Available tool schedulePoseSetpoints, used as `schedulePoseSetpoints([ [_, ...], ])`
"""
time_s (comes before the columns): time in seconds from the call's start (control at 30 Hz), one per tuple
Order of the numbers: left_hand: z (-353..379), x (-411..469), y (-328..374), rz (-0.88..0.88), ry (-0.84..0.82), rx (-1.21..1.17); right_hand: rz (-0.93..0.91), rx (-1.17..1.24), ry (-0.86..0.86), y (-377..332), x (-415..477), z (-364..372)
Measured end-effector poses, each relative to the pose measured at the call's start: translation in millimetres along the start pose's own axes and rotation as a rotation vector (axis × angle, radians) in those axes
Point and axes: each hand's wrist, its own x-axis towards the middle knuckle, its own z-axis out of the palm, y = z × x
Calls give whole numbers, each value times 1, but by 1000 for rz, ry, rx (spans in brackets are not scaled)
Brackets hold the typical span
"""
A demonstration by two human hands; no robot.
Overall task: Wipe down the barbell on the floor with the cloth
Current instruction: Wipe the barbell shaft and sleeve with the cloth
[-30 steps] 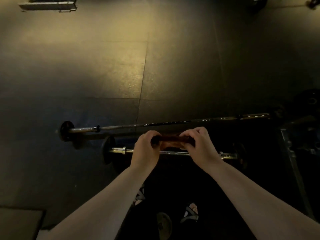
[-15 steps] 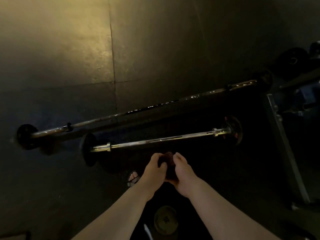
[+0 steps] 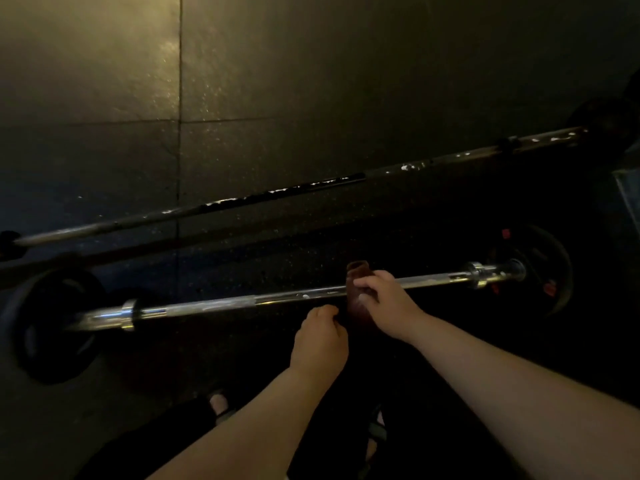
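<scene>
The chrome barbell [image 3: 214, 304] lies on the dark rubber gym floor [image 3: 277, 81], running left to right just ahead of me, a black weight plate [image 3: 52, 323] on its left end and another black plate [image 3: 543, 268] on its right. My right hand [image 3: 388, 299] presses a brownish cloth [image 3: 358, 292] over the shaft right of centre, fingers curled down onto it (the cloth drapes over the bar and hangs on my side). My left hand [image 3: 320, 341] sits just short of the bar, loosely curled; whether its fingertips pinch the cloth's hanging edge I cannot tell in this dim light. Two barbells are in sight: a second, darker barbell [image 3: 277, 195] lies farther off, slanting up to the right. One cloth, two hands.
</scene>
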Motion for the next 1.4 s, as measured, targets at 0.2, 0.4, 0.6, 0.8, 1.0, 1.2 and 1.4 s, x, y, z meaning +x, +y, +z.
schedulePoseSetpoints([
  [0.2, 69, 103, -60, 260, 217, 351, -196, -214, 2, 67, 91, 58],
  [0.4, 101, 152, -94, 330, 280, 635, -264, -587, 386, 113, 117, 107],
  [0.6, 100, 173, -94, 401, 307, 712, -316, -506, 554, 106, 130, 118],
  [0.8, 96, 167, -105, 424, 365, 697, -291, -590, 621, 139, 136, 98],
  [1.0, 96, 170, -109, 405, 349, 761, -364, -477, 502, 109, 126, 130],
  [1.2, 92, 169, -117, 456, 358, 720, -228, -437, 715, 135, 123, 121],
  [1.4, 96, 173, -124, 422, 368, 700, -410, -516, 548, 121, 129, 142],
])
